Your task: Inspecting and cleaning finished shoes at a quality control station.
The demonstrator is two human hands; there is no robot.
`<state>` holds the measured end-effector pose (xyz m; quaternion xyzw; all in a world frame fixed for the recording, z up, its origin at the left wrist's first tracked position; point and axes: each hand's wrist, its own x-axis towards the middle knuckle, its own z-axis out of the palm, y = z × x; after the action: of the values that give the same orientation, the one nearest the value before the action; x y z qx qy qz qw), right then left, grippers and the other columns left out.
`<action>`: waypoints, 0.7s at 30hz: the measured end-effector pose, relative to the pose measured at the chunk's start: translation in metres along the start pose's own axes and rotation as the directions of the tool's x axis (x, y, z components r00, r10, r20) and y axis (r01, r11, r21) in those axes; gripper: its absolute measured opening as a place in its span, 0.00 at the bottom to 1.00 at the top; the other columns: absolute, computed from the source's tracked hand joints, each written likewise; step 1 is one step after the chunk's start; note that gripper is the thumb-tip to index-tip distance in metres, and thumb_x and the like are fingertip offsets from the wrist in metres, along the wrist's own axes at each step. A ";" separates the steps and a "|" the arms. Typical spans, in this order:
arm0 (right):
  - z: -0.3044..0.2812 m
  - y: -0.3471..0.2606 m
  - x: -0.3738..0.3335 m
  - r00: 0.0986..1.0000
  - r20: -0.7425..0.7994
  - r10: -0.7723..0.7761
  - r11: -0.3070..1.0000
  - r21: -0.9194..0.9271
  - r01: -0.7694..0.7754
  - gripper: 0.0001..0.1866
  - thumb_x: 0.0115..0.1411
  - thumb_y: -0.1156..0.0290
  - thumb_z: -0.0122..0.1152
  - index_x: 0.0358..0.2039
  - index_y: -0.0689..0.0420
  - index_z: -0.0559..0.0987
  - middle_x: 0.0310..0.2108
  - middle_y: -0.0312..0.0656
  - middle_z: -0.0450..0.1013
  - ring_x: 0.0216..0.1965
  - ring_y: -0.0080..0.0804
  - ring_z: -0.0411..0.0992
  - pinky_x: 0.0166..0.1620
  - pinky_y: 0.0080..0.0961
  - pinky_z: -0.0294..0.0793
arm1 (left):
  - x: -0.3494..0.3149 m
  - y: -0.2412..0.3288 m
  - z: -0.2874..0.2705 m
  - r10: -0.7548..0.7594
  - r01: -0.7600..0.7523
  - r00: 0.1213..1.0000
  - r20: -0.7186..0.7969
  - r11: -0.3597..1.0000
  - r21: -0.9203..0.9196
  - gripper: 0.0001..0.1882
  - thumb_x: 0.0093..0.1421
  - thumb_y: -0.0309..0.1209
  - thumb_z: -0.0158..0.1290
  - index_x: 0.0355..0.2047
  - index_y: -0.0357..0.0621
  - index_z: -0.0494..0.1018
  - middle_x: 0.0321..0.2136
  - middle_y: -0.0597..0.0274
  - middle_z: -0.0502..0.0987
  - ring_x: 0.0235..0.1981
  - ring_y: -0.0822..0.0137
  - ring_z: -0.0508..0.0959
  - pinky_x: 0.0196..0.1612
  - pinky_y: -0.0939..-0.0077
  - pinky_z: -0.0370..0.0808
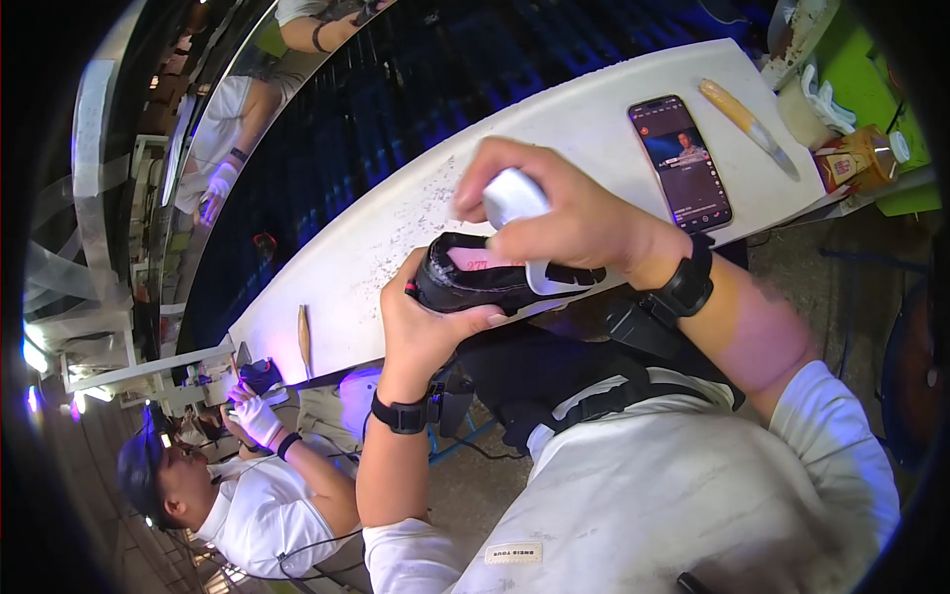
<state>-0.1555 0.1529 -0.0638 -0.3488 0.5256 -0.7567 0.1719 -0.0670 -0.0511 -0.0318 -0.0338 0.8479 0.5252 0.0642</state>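
Over the white bench, my left hand (421, 327) is wrapped around a black shoe (475, 289), thumb along its near side. A pink surface with red printing shows in the shoe's opening. My right hand (564, 203) grips a bent white piece (517, 198) from above, fingers curled round it. This piece looks thin and flexible, like an insole, but its exact kind is unclear. Its lower end reaches down against the shoe, and my right hand hides part of both. The right fingertips are slightly blurred.
On the white bench (584, 114) lie a phone (683, 163), a wooden-handled tool (747, 124), another slim wooden tool (304, 337) and scattered dark crumbs. An orange-brown bottle (866, 158) stands at the right end. A dark conveyor (386, 119) runs beyond. A co-worker (267, 495) works at left.
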 end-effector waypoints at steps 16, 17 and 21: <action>0.016 -0.036 -0.019 0.999 0.030 -0.033 0.962 -0.269 0.040 0.40 0.40 0.77 0.57 0.59 0.57 0.61 0.47 0.41 0.62 0.52 0.32 0.63 0.59 0.24 0.62 | -0.012 0.052 0.031 0.259 -0.201 0.965 -0.033 0.818 0.539 0.32 0.36 0.39 0.75 0.40 0.35 0.75 0.24 0.48 0.81 0.27 0.51 0.84 0.34 0.65 0.80; 0.008 -0.047 -0.021 0.997 0.024 0.075 0.978 -0.195 -0.069 0.40 0.41 0.77 0.58 0.59 0.56 0.61 0.47 0.41 0.62 0.51 0.31 0.64 0.57 0.23 0.63 | -0.006 0.063 0.034 0.269 -0.222 0.963 0.006 0.781 0.584 0.33 0.35 0.41 0.75 0.37 0.35 0.75 0.23 0.47 0.80 0.26 0.48 0.83 0.31 0.62 0.79; -0.016 -0.057 -0.021 0.991 -0.049 0.123 0.986 -0.109 -0.128 0.38 0.54 0.53 0.52 0.63 0.57 0.63 0.46 0.38 0.63 0.52 0.27 0.62 0.59 0.24 0.60 | 0.016 0.094 0.049 0.263 -0.243 0.961 0.080 0.675 0.696 0.34 0.33 0.44 0.77 0.34 0.32 0.75 0.21 0.48 0.79 0.23 0.51 0.82 0.30 0.63 0.78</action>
<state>-0.1460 0.1990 -0.0222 -0.3081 0.5916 -0.7209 0.1882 -0.0911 0.0346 0.0277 0.1036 0.9802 0.1682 -0.0123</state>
